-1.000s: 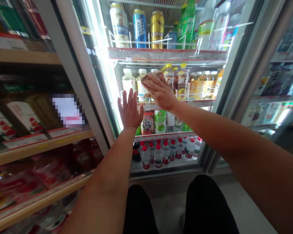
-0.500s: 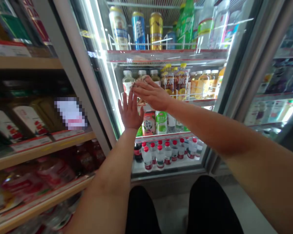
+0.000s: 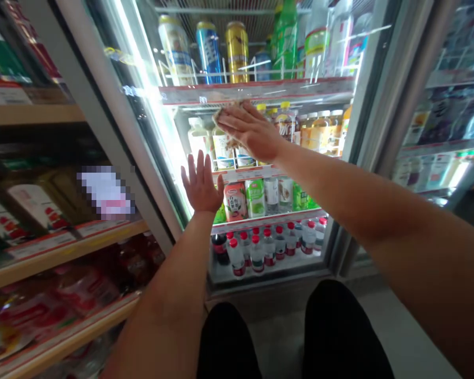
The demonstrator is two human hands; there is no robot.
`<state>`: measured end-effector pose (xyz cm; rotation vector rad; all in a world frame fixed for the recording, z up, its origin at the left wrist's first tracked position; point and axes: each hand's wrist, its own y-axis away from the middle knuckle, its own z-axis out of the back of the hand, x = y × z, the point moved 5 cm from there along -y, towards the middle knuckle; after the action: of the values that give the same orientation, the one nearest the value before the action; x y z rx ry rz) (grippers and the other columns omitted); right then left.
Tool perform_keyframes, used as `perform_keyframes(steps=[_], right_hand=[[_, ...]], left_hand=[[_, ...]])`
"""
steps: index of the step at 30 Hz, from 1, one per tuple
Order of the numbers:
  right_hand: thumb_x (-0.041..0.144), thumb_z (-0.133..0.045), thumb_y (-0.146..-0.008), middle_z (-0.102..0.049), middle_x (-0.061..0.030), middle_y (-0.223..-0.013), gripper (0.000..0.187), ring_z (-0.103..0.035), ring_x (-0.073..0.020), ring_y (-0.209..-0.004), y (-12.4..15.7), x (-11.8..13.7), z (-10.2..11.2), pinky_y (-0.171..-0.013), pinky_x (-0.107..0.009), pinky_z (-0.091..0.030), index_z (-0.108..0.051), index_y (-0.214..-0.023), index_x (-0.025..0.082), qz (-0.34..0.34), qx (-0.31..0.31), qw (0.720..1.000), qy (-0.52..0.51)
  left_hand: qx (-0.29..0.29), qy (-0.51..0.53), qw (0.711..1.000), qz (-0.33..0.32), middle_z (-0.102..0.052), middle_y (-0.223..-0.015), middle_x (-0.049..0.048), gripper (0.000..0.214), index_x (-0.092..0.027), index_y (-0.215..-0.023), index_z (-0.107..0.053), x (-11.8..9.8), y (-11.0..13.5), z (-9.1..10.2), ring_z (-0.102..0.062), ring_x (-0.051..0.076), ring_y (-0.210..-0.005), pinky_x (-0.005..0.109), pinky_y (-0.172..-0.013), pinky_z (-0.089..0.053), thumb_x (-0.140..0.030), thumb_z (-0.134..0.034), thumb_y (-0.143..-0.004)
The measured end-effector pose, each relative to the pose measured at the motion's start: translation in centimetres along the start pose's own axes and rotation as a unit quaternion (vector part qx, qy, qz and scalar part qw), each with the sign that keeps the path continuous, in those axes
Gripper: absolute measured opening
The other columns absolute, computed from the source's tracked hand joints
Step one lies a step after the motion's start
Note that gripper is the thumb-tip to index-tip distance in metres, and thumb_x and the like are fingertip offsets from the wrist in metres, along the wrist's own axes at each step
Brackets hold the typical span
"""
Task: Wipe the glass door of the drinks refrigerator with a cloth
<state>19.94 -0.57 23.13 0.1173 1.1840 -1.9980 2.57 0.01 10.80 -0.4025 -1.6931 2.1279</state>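
My right hand [image 3: 248,130] lies flat on the glass door [image 3: 332,58] of a drinks fridge, pressing a crumpled light cloth [image 3: 220,115] against it at the level of the second shelf. Its fingers are stretched out over the cloth, most of which is hidden under the palm. My left hand [image 3: 200,184] rests flat on the same glass lower down and to the left, fingers spread and pointing up, holding nothing. Behind the glass stand cans [image 3: 237,51] on the top shelf and bottles [image 3: 324,129] on the shelves below.
Wooden shop shelves [image 3: 59,251] with packaged goods run along the left. A second fridge door [image 3: 446,110] stands at the right. The grey door frame [image 3: 102,131] separates fridge and shelves. My knees in black trousers [image 3: 339,337] show at the bottom over a light floor.
My right hand with the cloth slid left across the glass, then up toward the top shelf's edge. My left hand stayed flat on the glass; the view shifted slightly.
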Motion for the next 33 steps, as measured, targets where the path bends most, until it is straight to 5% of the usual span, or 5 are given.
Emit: perform_keyframes(steps=[5, 13, 33], right_hand=[[0.026, -0.036, -0.104, -0.037, 0.0056, -0.162, 0.054, -0.023, -0.0233, -0.156, 3.4, -2.4, 0.7, -0.133, -0.051, -0.01, -0.037, -0.157, 0.034, -0.068, -0.064, 0.996, -0.005], [0.027, -0.034, -0.104, -0.043, 0.0045, -0.159, 0.052, -0.029, -0.0222, -0.154, 8.0, -5.2, 0.8, -0.132, -0.049, -0.013, -0.043, -0.154, 0.031, -0.043, -0.051, 0.998, 0.006], [0.026, -0.031, -0.098, -0.042, -0.004, -0.16, 0.058, -0.028, -0.0286, -0.154, 15.6, -11.6, 3.8, -0.127, -0.059, -0.021, -0.041, -0.155, 0.023, -0.211, -0.174, 0.961, 0.051]], left_hand=[[0.016, -0.028, 0.999, -0.021, -0.027, -0.163, 0.0197, 0.07, -0.001, -0.155, -0.034, -0.2, 0.0, -0.1, 0.005, 0.026, -0.155, 0.053, -0.126, 0.001, -0.052, -0.023, -0.108], [-0.004, -0.019, 1.0, -0.006, -0.029, -0.164, 0.014, 0.065, -0.011, -0.158, -0.035, 0.0, 0.0, -0.1, -0.009, 0.028, -0.156, 0.049, -0.129, 0.002, -0.043, -0.041, -0.101], [0.014, 0.02, 0.999, 0.021, -0.028, -0.164, 0.0145, 0.068, -0.013, -0.159, -0.034, 0.0, -0.2, -0.1, -0.006, 0.028, -0.157, 0.052, -0.128, 0.005, -0.045, -0.045, -0.099]])
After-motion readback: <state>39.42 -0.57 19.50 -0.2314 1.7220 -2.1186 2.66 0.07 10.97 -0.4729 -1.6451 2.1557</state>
